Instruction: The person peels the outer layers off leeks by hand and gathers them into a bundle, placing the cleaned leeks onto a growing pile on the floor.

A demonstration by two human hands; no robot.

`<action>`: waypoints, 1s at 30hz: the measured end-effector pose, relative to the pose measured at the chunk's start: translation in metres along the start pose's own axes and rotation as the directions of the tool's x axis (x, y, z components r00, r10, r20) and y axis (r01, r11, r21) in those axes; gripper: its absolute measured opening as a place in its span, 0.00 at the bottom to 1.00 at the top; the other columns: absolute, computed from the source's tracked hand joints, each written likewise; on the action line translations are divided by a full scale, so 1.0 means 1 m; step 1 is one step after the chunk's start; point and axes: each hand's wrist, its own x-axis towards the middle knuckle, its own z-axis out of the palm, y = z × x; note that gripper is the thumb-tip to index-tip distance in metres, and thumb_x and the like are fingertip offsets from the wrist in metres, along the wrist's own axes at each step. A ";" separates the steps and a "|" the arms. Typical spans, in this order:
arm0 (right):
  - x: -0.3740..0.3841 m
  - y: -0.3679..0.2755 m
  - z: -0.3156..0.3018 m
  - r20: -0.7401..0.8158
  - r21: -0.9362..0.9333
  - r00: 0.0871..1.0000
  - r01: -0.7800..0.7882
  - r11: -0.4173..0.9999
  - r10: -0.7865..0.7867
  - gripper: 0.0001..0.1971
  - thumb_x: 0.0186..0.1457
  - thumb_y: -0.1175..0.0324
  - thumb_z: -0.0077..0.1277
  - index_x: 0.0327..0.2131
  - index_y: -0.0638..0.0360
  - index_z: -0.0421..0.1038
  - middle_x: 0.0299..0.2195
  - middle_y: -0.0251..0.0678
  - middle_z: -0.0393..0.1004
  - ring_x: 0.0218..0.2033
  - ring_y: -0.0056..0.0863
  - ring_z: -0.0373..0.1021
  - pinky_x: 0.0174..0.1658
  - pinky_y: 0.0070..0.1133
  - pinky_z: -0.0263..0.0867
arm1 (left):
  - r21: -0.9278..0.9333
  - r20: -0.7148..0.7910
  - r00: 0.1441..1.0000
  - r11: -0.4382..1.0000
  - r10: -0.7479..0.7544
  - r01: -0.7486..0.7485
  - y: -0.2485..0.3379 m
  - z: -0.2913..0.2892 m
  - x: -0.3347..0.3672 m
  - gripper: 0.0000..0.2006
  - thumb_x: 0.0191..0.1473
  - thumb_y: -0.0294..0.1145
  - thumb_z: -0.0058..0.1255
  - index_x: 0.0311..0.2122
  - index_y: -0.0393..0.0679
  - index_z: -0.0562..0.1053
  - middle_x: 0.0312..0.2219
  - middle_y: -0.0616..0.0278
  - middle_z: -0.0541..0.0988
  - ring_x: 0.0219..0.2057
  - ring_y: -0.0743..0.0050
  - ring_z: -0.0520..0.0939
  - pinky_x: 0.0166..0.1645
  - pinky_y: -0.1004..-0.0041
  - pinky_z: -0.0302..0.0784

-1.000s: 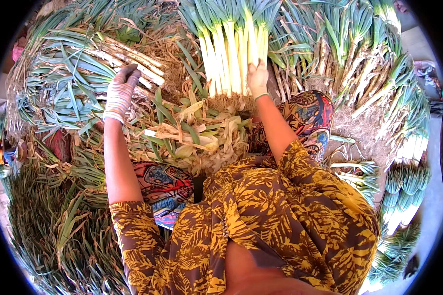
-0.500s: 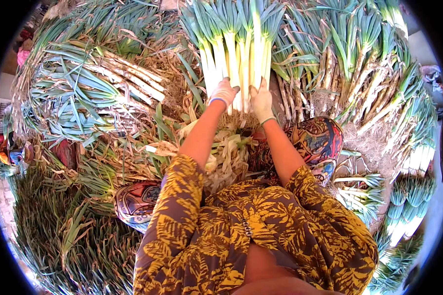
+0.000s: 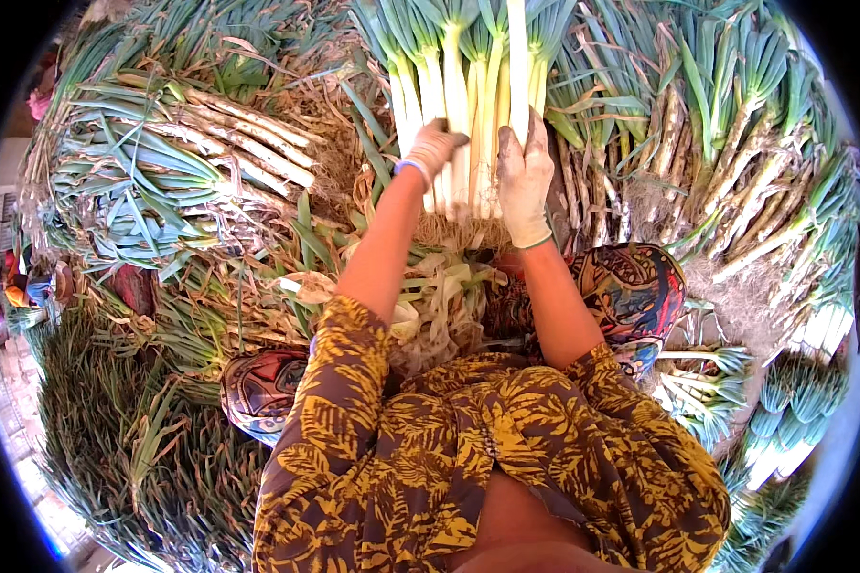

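In front of me stands a row of peeled long green onions [image 3: 457, 86], white shafts toward me, roots at the near end and green leaves fanning away. My left hand [image 3: 432, 151], in a pale glove with a soiled thumb, is closed on the shafts at the row's left side. My right hand [image 3: 526, 181], also in a pale glove with dirty fingertips, grips a thick white stalk [image 3: 519, 76] lying over the right side of the row. The fingers' undersides are hidden.
Unpeeled green onions [image 3: 248, 134] lie heaped at the left, with more [image 3: 736, 162] at the right. Peeled husks [image 3: 440, 306] pile up before my knees. A small group of peeled onions [image 3: 702, 387] and tied bundles [image 3: 798, 401] lie to my right. Dark-green onions [image 3: 143, 458] stand massed lower left.
My right hand has moved up along the stalks, its fingers now pointing away from me. The left hand has shifted slightly up. The whole view has tilted a little.
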 end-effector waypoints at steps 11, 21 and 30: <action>-0.085 0.095 0.053 0.436 -0.608 0.799 -0.077 0.790 0.413 0.35 0.62 0.55 0.39 0.66 0.60 0.39 0.26 0.48 0.75 0.24 0.37 0.70 0.27 0.30 0.67 | 0.603 -0.037 0.996 0.797 0.080 -0.042 -0.065 -0.025 0.019 0.38 0.45 0.47 0.60 0.54 0.28 0.64 0.43 0.38 0.76 0.45 0.51 0.78 0.51 0.66 0.72; -0.074 0.057 0.042 0.546 -0.745 0.629 0.064 0.664 0.553 0.30 0.59 0.56 0.47 0.58 0.65 0.56 0.29 0.47 0.75 0.30 0.42 0.73 0.36 0.34 0.70 | 0.429 -0.132 0.987 0.903 0.091 -0.026 -0.084 -0.022 0.032 0.38 0.45 0.42 0.60 0.57 0.32 0.59 0.51 0.35 0.69 0.53 0.45 0.72 0.58 0.62 0.68; -0.111 0.104 0.017 0.786 -0.612 0.158 0.335 0.716 0.598 0.13 0.50 0.77 0.39 0.32 0.71 0.75 0.34 0.51 0.76 0.35 0.38 0.74 0.44 0.35 0.71 | 0.572 0.005 0.995 0.816 0.101 -0.086 -0.009 -0.091 -0.038 0.33 0.50 0.42 0.56 0.57 0.36 0.62 0.51 0.44 0.71 0.52 0.56 0.74 0.58 0.67 0.68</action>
